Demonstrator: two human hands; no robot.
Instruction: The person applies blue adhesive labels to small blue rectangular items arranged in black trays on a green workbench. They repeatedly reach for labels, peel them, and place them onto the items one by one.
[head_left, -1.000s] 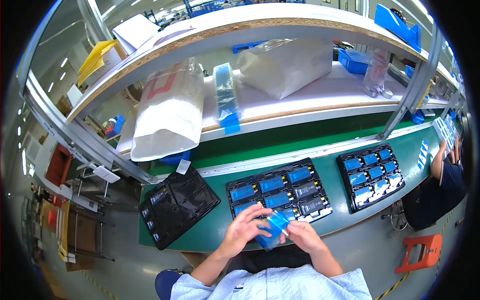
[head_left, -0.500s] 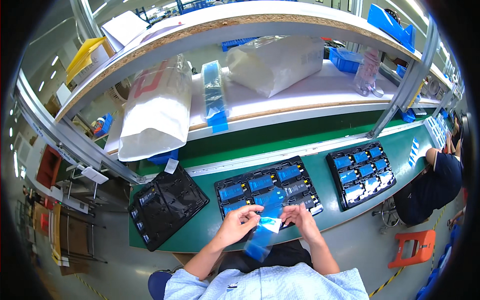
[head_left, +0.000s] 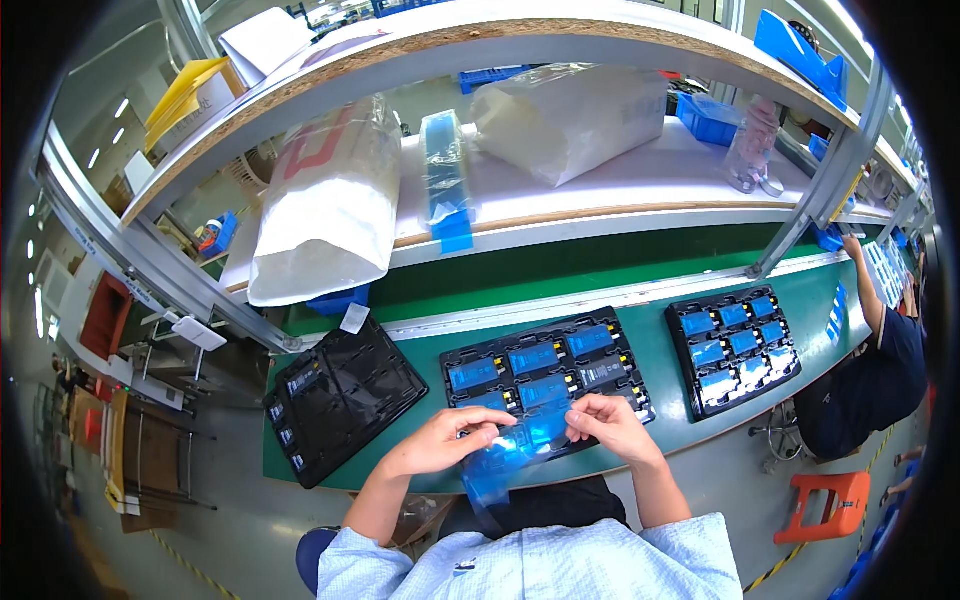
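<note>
Green covers the table, and at its left end lies a black tray whose pockets look mostly bare. Next to it, at the near edge, the left hand has its fingers pressed together, pinching the left part of a strip of clear blue film. The film hangs over the near edge of the table, its lower end curling down toward the person's lap. The right hand pinches the film's upper right end, fingers closed on it, just above the front rim of the middle tray, which is black and filled with blue-faced flat parts. Further right, near the table's right end, sits a third black tray with similar blue parts. Beyond the right end, another person in dark clothing reaches an arm over the table.
</note>
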